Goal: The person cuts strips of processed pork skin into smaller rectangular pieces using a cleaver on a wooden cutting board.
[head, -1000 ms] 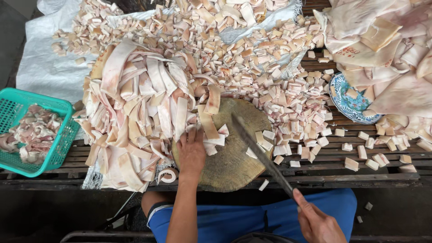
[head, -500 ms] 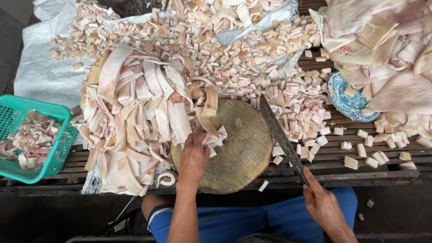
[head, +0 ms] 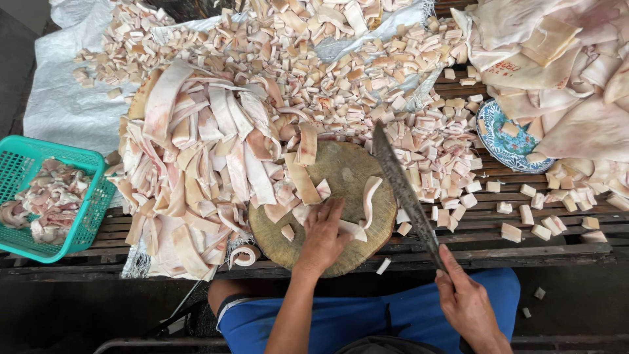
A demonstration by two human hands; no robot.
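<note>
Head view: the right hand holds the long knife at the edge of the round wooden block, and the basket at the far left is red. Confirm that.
Not quite. In the head view the basket is teal green, not red. The rest holds: the right hand holds the long knife at the edge of the round wooden block.

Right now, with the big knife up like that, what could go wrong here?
1. The left hand lies flat on the strips on the round chopping block, close to the blade of the long knife held in the right hand; a cut could catch the fingers.
2. The strips look slick, so they might slide under the palm.
3. Cut pieces sit at the bench edge and could drop off.
</note>
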